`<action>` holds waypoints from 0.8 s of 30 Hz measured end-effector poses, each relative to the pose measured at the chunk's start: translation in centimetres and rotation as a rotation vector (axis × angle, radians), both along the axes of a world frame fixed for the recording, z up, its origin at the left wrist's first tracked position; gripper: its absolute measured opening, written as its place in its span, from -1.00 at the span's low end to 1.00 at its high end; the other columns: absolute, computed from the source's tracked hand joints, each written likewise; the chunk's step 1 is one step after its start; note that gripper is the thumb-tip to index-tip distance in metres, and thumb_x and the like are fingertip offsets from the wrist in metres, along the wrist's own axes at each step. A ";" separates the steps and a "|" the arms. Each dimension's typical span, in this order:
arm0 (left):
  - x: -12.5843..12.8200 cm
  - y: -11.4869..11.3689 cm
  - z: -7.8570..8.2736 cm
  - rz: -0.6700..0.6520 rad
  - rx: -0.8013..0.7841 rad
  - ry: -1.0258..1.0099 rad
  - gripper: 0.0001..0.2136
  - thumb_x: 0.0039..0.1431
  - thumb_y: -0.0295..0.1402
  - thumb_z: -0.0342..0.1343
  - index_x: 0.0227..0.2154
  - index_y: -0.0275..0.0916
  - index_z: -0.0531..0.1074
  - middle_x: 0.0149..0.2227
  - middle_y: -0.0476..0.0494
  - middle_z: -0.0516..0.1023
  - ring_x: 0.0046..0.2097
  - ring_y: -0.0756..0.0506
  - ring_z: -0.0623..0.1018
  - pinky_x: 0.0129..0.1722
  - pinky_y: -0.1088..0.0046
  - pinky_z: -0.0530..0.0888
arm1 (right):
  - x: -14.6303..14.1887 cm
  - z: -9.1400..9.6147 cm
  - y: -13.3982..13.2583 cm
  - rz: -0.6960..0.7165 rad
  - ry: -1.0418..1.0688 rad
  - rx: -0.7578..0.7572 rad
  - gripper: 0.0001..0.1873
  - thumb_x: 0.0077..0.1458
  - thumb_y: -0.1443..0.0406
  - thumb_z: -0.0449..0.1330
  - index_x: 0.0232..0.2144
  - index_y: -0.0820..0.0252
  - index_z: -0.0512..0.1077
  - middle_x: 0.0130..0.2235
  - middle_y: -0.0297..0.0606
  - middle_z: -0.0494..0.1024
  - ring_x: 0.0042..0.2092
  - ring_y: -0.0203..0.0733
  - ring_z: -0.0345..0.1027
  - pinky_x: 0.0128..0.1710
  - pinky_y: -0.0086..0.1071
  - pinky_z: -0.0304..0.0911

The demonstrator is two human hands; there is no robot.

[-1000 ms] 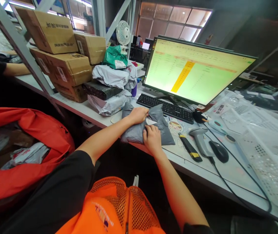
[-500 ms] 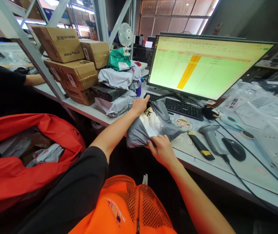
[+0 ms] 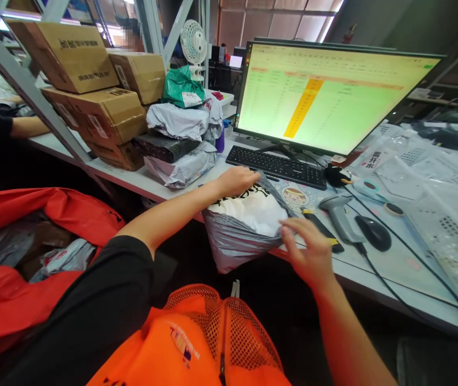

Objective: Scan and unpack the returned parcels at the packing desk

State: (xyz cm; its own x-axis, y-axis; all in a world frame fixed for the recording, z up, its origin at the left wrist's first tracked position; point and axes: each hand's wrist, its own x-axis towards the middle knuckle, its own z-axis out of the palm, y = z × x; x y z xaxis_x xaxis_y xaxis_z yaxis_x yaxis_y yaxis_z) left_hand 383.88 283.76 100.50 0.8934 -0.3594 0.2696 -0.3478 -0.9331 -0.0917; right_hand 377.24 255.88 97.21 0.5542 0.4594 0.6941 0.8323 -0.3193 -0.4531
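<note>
A grey plastic mailing bag [image 3: 237, 241] hangs partly over the desk's front edge, its mouth stretched wide. Inside shows a white, soft-looking item [image 3: 258, 212] with black lettering; its kind I cannot make out. My left hand [image 3: 239, 180] is closed on the far rim of the bag. At the bag's right corner, my right hand [image 3: 307, 241] pinches the rim between thumb and fingers. Just beyond the right hand lie a yellow-and-black box cutter [image 3: 323, 231] and a grey barcode scanner [image 3: 341, 220].
A keyboard [image 3: 277, 165] sits below a monitor [image 3: 329, 96]. Right are a mouse [image 3: 373, 232] and clear plastic packaging [image 3: 433, 193]. Mailing bags [image 3: 180, 166] and cardboard boxes [image 3: 104, 115] are stacked left. A red sack [image 3: 47, 201] holds parcels. Another person's arm [image 3: 30, 127] rests far left.
The bag's mouth has been pulled wider, exposing more of the white item. My right hand has moved right with the rim; my left hand has come off the keyboard's edge. The view has shifted slightly.
</note>
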 end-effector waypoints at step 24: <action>-15.6 -6.5 1.0 -0.714 -0.424 0.305 -0.77 0.19 -0.49 0.15 -0.09 -0.34 0.52 -0.04 -0.42 0.59 -0.01 -0.28 0.56 0.06 0.19 0.50 | 2.5 -1.4 3.3 0.434 0.993 -0.154 -0.39 0.15 -0.27 0.22 -0.39 0.14 0.58 -0.32 -0.23 0.60 -0.22 -0.06 0.45 -0.17 -0.27 0.40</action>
